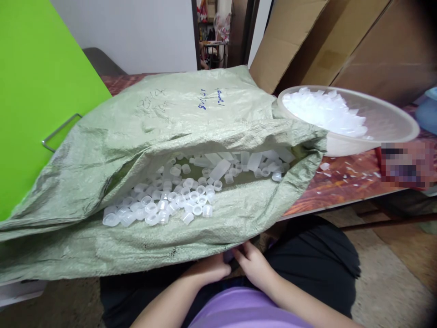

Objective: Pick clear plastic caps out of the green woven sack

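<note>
Hands meet low at the lap, just under the near hem of a big woven sack (191,123): the left hand (208,269) lies curled with its fingers tucked beneath the cloth, the right hand (253,264) rests beside it, fingers bent toward the same edge. Whether either one pinches anything I cannot tell, since the sack's lip hides the fingertips. Directly above the hands the sack gapes in a long slit, its pale green plastic weave coarse and crinkled, with blue handwriting on its upper face. Inside the slit lies a heap of small translucent caps (170,200), short round cups with open mouths, some longer tubes among them. Up and to the right of the hands sits a wide, shallow, clear plastic bowl (392,120) heaped with the same milky pieces, on a reddish patterned table (341,182) strewn with white flecks.
</note>
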